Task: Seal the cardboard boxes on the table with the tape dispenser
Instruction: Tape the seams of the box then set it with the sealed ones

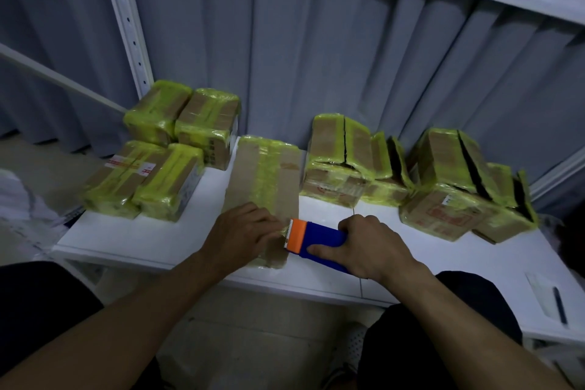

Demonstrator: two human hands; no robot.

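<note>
At the lower centre of the frame, the long flat brown cardboard box [287, 180] lies on the white counter [152, 234], a yellow-green tape strip [267, 174] running its length. The left hand [243, 228] presses the near end, fingers laid fairly flat. The right hand [373, 247] has its fingers wrapped round the blue tape dispenser with the orange toothed head [319, 239], teeth at the strip's near end (probably ready to cut). The taped boxes at centre left [164, 168] look sealed; the stacked boxes at centre right [443, 174] show dark open seams, so I judge much is left.

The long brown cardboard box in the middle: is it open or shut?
Shut. The long brown cardboard box has a flat top, with a yellow-green tape strip running along its middle.
</note>
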